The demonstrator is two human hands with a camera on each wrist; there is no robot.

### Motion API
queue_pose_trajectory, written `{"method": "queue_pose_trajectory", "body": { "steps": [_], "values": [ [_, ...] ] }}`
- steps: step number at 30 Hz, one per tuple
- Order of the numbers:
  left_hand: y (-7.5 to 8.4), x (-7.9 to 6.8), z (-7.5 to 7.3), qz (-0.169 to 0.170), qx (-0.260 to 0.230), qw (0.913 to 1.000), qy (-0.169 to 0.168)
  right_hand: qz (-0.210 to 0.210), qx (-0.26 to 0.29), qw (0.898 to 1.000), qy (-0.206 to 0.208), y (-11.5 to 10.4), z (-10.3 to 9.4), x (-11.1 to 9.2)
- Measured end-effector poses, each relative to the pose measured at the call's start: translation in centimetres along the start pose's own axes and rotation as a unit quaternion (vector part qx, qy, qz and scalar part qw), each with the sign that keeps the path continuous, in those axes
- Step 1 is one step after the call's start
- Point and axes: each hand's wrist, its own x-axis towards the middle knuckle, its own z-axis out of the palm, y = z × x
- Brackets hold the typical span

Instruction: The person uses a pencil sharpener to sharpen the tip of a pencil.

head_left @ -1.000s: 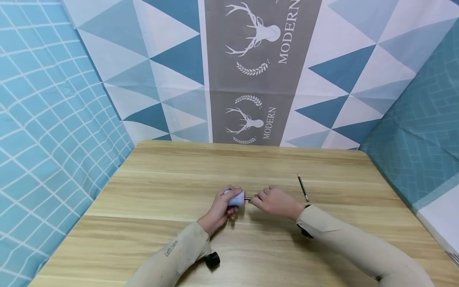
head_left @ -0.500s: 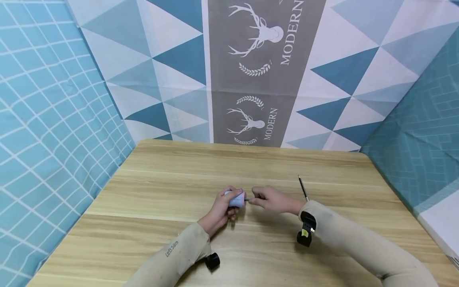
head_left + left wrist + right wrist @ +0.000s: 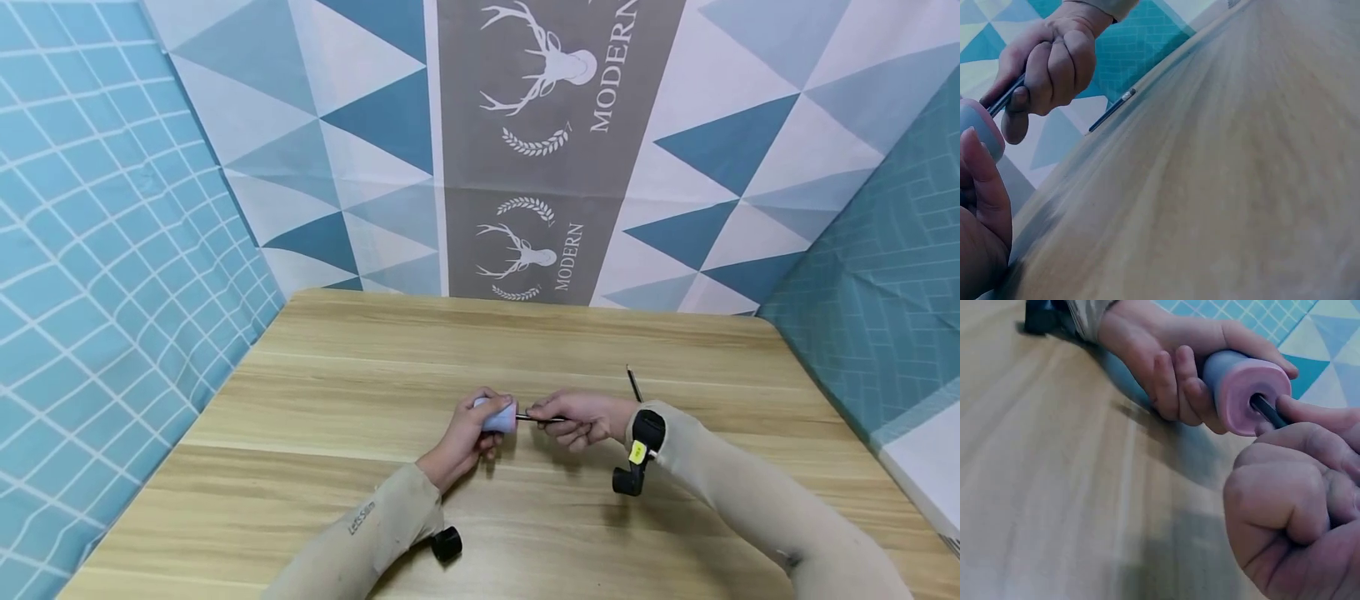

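Observation:
My left hand (image 3: pixel 467 431) holds a small light-blue pencil sharpener (image 3: pixel 497 417), its pink end facing right. A dark pencil (image 3: pixel 1269 412) stands in the round hole of that pink face (image 3: pixel 1235 403), as the right wrist view shows; its tip is hidden inside. With thumb and curled fingers, my right hand (image 3: pixel 581 417) grips the pencil close to the sharpener. In the left wrist view the sharpener (image 3: pixel 984 128) is cut off by the left edge, and the right hand (image 3: pixel 1054 62) is beyond it. Both hands are above the table, near its middle.
A second dark pencil (image 3: pixel 634 383) lies on the wooden table (image 3: pixel 360 358) behind the right wrist, partly covered by the sleeve. Patterned cloths (image 3: pixel 375 167) hang behind and beside the table. A white block-like thing (image 3: pixel 922 475) is at the right edge.
My right hand has loosened, turned over and gripped the pencil again, with its fingers now underneath. More of the pencil shows. The left hand and sharpener stay almost still.

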Motion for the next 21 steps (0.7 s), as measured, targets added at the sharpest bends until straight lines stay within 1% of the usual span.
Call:
{"method": "queue_pose_trajectory", "body": {
  "steps": [2, 4, 5, 6, 7, 8, 9, 10, 11, 12, 13, 14, 15, 16, 17, 19, 20, 21],
  "values": [
    [0.1, 0.1, 0.0, 0.000, -0.001, 1.0000, 0.000, -0.008, -0.015, 1.000, 0.003, -0.1, -0.1, -0.1],
    [0.1, 0.1, 0.1, -0.001, -0.003, 1.0000, 0.000, -0.022, -0.054, 0.998, 0.027, -0.2, 0.0, -0.2],
    [0.1, 0.1, 0.1, -0.001, -0.003, 1.0000, -0.001, -0.030, -0.080, 0.995, 0.044, -0.3, 0.1, -0.4],
    [0.2, 0.1, 0.1, -0.002, -0.004, 1.0000, -0.001, -0.043, -0.113, 0.990, 0.067, -0.3, 0.2, -0.6],
    [0.2, 0.1, 0.1, -0.004, -0.004, 1.0000, -0.001, -0.057, -0.149, 0.983, 0.091, -0.4, 0.3, -0.8],
    [0.2, 0.1, 0.1, -0.004, -0.003, 1.0000, -0.002, -0.075, -0.191, 0.972, 0.117, -0.4, 0.5, -1.0],
    [0.2, 0.1, 0.1, -0.005, -0.005, 1.0000, -0.003, -0.096, -0.238, 0.956, 0.143, -0.4, 0.7, -1.3],
    [0.2, 0.1, 0.1, -0.005, -0.006, 1.0000, -0.004, -0.122, -0.293, 0.934, 0.166, -0.5, 0.9, -1.6],
    [0.2, 0.1, 0.1, -0.006, -0.008, 0.9999, -0.004, -0.150, -0.348, 0.907, 0.186, -0.5, 1.1, -1.8],
    [0.2, 0.2, 0.1, -0.006, -0.010, 0.9999, -0.003, -0.179, -0.409, 0.871, 0.205, -0.4, 1.3, -2.1],
    [0.2, 0.2, 0.1, -0.007, -0.011, 0.9999, -0.004, -0.211, -0.470, 0.829, 0.217, -0.3, 1.4, -2.3],
    [0.1, 0.2, 0.1, -0.007, -0.011, 0.9999, -0.004, -0.243, -0.533, 0.779, 0.226, -0.2, 1.5, -2.5],
    [0.1, 0.3, 0.1, -0.008, -0.013, 0.9999, -0.004, -0.276, -0.595, 0.718, 0.232, 0.0, 1.6, -2.6],
    [0.1, 0.3, 0.0, -0.008, -0.013, 0.9999, -0.004, -0.309, -0.653, 0.651, 0.235, 0.1, 1.6, -2.7],
    [0.1, 0.4, 0.0, -0.010, -0.015, 0.9998, -0.003, -0.338, -0.702, 0.581, 0.235, 0.3, 1.6, -2.7],
    [0.1, 0.4, 0.0, -0.010, -0.018, 0.9998, 0.000, -0.385, -0.782, 0.430, 0.235, 0.7, 1.4, -2.4],
    [0.1, 0.4, -0.1, -0.010, -0.019, 0.9998, 0.001, -0.400, -0.808, 0.361, 0.237, 0.8, 1.2, -2.2],
    [0.1, 0.4, -0.1, -0.009, -0.021, 0.9997, 0.002, -0.413, -0.826, 0.300, 0.237, 1.0, 1.0, -1.9]
  ]
}}
